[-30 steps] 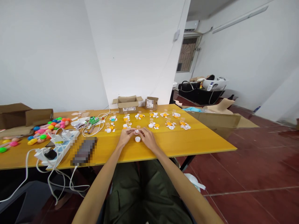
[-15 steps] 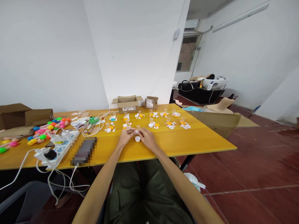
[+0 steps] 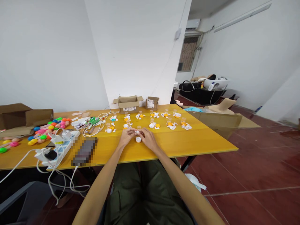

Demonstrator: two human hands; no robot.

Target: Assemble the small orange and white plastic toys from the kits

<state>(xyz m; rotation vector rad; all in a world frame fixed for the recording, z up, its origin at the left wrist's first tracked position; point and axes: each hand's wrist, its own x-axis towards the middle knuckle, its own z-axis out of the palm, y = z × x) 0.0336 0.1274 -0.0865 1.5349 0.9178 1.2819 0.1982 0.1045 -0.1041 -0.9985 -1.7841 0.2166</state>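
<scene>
Far left: open brown cardboard box (image 3: 39, 118) on the yellow counter (image 3: 194, 142). Next to it, loose heap of coloured balls (image 3: 50, 127), green, blue, yellow, pink, orange. In front of that, white power strip (image 3: 71, 140) set at an angle, plugs in. Right of the strip, dark flat slab (image 3: 84, 151), pixelated, near the front edge. Behind the slab, green piece (image 3: 94, 120), looks like a circuit board, next to a white bundle (image 3: 81, 122).

Moving right, two parts clusters: one white and orange (image 3: 109, 128), one farther back with a teal disc (image 3: 113, 119).

Left hand (image 3: 127, 136): over the counter, fingers curled in, grip pinched on a small white part (image 3: 137, 132). That part sits between the two hands, just above a white round cup (image 3: 138, 139) on the counter, cup nearer the person. Too small to make out its exact shape.

Right hand (image 3: 147, 137): mirrors the left, fingertips closed on the same part from the other side. Exact finger contact hard to read.

Behind the hands, open carton (image 3: 128, 106) against the wall, smaller carton (image 3: 152, 103) right of it. More clusters to the right, white with orange discs (image 3: 169, 124) and clear cups.

Off the counter, right: cardboard panel (image 3: 215, 123), then white basin (image 3: 217, 83) farther back over red tile floor (image 3: 253, 162).
</scene>
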